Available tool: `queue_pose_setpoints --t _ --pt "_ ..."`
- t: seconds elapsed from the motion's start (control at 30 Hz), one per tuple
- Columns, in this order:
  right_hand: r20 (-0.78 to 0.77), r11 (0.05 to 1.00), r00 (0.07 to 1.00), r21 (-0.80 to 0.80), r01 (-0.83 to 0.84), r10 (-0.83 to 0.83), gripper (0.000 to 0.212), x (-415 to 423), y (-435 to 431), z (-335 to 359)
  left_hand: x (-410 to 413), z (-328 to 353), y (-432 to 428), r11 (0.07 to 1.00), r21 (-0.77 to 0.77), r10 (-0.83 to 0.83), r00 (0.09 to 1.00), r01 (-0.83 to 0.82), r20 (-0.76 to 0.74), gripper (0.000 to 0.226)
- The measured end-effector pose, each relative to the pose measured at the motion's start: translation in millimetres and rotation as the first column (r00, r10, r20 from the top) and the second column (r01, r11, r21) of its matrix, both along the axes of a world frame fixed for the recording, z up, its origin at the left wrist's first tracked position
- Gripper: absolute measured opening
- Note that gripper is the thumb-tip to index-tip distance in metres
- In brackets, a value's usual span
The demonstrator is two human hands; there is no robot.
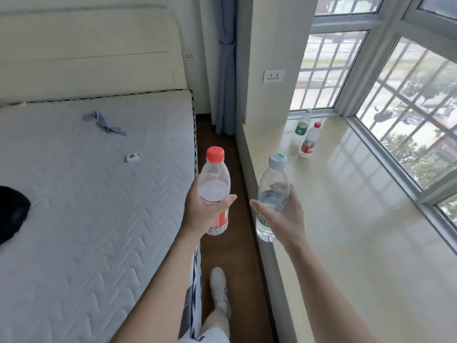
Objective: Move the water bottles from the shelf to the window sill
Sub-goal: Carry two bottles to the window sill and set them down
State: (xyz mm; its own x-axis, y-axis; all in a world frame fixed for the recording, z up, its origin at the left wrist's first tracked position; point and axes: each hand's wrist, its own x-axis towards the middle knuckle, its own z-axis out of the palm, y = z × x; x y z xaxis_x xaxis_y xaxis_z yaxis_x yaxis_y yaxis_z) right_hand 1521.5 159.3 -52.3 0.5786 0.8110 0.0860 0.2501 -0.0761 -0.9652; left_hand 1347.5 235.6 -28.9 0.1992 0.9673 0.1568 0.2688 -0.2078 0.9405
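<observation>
Left hand [201, 214] grips red-capped clear plastic bottle [214, 180] mid-body, right hand [286, 219] white-capped clear plastic bottle [274, 186]; seemingly part-full, light, squashy.

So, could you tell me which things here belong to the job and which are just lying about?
Job: left hand, held red-capped bottle; right hand, held green-labelled bottle; window sill, red-capped sill bottle, green-labelled sill bottle.
Lying about: blue cloth, small white object, black item, mattress, wall socket.

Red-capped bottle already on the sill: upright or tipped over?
Upright. The red-capped bottle stands on its base on the window sill, cap uppermost.
</observation>
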Motion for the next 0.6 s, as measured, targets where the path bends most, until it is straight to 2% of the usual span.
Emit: queue_pose_setpoints --t 0.2,0.6 --pt "0.002 1.000 1.000 -0.008 -0.024 0.024 0.059 17.5 98.9 -5.6 17.1 -5.2 92.4 1.000 -0.009 0.005 1.000 -0.005 0.012 0.057" --pt "0.015 0.997 0.997 -0.007 0.076 -0.076 0.064 51.1 307.8 12.7 49.0 5.2 306.3 0.997 -0.007 -0.073 0.997 0.073 0.005 0.053"
